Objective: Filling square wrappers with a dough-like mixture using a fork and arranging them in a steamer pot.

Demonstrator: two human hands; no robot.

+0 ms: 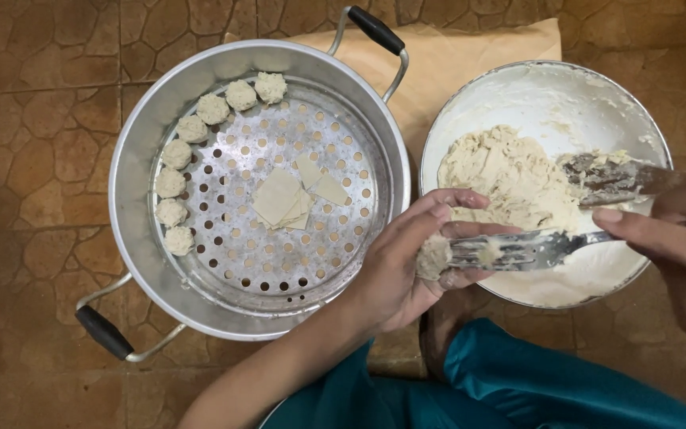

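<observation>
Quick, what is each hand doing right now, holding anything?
Left hand: cupped around a small dough-wrapped dumpling.
Right hand: closed on a fork, its tines pressing into the dumpling.

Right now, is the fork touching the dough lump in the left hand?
Touching. The head view shows the fork tines pressed against the dough lump cupped in the left hand.

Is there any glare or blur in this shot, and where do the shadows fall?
Head view: soft glare on the steamer wall and bowl rim; its shadow darkens the floor at left; right hand slightly soft at the frame edge; dumplings and left hand sharp.
</observation>
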